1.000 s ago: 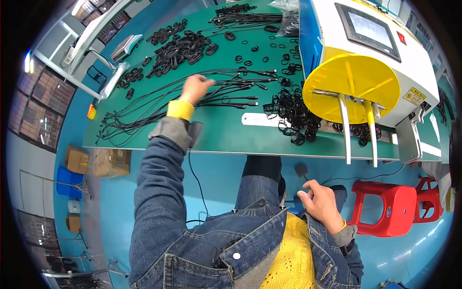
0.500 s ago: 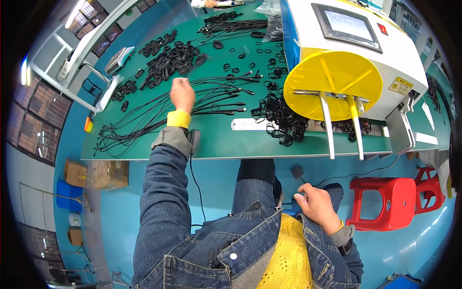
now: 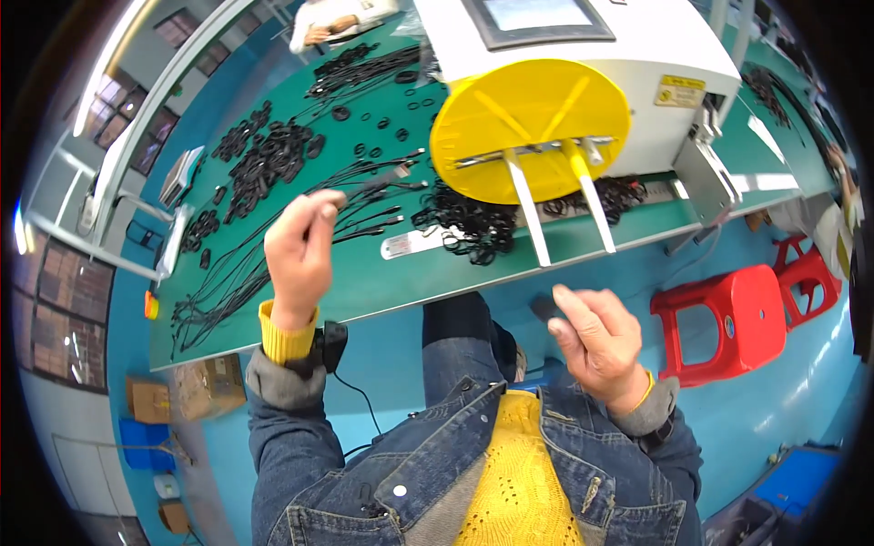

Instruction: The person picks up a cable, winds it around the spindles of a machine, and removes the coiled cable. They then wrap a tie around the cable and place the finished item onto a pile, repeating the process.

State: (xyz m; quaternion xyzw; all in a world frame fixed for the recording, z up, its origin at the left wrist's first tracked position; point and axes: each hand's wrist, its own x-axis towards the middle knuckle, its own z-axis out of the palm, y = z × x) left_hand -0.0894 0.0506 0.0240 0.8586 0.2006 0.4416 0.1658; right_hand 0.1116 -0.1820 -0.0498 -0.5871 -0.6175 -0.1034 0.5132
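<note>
Black cable (image 3: 375, 185) now seems pinched in the left hand (image 3: 305, 259), which comes nearer to the body; so one piece is probably picked out from the cables (image 3: 238, 284) beside this hand on the surface (image 3: 364, 284). Right hand (image 3: 596, 346) rises too, loosely curled, nothing visible in it.

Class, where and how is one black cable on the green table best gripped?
Probably just behind its plug, pinched from above, coming from the near side: the plug ends fan apart at the right, while the black cables overlap at the left, with the green table beneath.
</note>
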